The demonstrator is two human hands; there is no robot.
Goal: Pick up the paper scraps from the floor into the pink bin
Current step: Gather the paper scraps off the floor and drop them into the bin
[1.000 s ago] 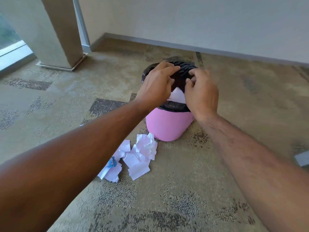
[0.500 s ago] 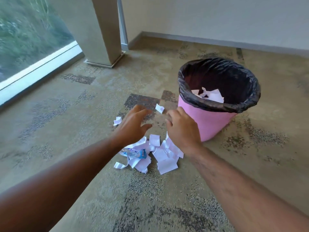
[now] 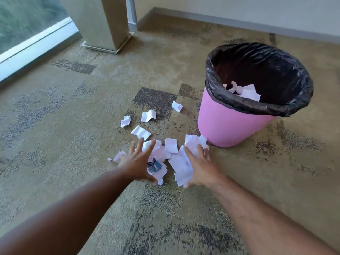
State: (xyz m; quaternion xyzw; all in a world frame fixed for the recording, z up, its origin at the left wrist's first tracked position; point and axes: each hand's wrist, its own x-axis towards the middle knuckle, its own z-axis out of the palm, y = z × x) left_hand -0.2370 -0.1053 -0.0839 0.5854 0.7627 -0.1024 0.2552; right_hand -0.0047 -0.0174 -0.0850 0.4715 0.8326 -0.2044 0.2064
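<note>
**Both hands down on the paper heap, bin off to the right**

Carpet floor (image 3: 73, 126), mottled tan with dark patches, a column base and window at the back. The pink bin (image 3: 224, 126) stands upright with a black liner (image 3: 257, 105) folded over its rim, and some white paper already sits inside.

The main heap of paper scraps (image 3: 172, 153) lies directly between and just ahead of the two hands, running roughly left-to-right, its right end touching the foot of the bin. The left hand (image 3: 137, 162) has fingers spread wide, flat over the left side of the heap; the right hand (image 3: 199, 166) is splayed too, resting on the right side. Neither is closed on anything yet. The right hand is the nearer one to the bin, so I'd guess a squeeze inward, then a lift up and right.

Four loose scraps (image 3: 148, 115) lie farther out, beyond the fingertips, and one curl (image 3: 116, 157) sits left of the left hand.

A blue printed wrapper (image 3: 155, 166) is in the heap; there's writing on it but too blurry to read.
</note>
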